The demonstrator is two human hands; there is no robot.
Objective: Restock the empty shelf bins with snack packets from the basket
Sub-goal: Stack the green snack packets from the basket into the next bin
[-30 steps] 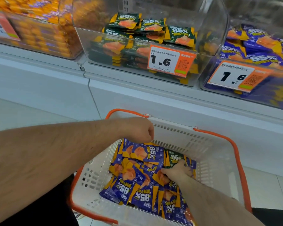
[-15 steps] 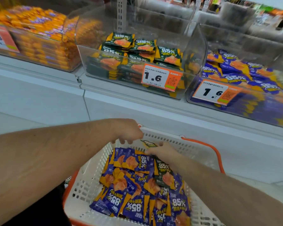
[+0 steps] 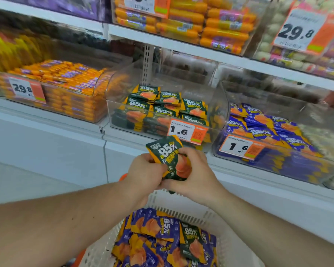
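- Head view: a person's left hand (image 3: 145, 170) and right hand (image 3: 196, 173) meet above the far rim of a white basket (image 3: 158, 199), both gripping one green snack packet (image 3: 169, 158) marked "85%".
- Left fingers curl around the packet's left edge; the right hand pinches its lower right side. A second packet may be tucked behind the first, though the grip hides that.
- Held packet sits tilted, just in front of the lower shelf's front edge (image 3: 123, 139), below the clear middle bin (image 3: 162, 112).
- Middle bin holds matching green packets (image 3: 154, 105) stacked against its front wall, beside a "1.6" price tag (image 3: 186, 132).
- Right-hand bin (image 3: 268, 151) carries purple packets (image 3: 262, 130) with its own "1.6" tag (image 3: 239, 147).
- Left-hand bin (image 3: 66, 97) is packed with orange sausage sticks (image 3: 71, 78) behind a "29.8" tag (image 3: 24, 89).
- Basket, at the bottom edge of the view, is filled with purple "85%" packets (image 3: 152, 228); one green packet (image 3: 191, 241) lies on top toward the right side.
- Orange trim (image 3: 78, 257) shows at the basket's lower left corner.
- Upper shelf bins (image 3: 181, 22) hold more orange sticks, blurred.
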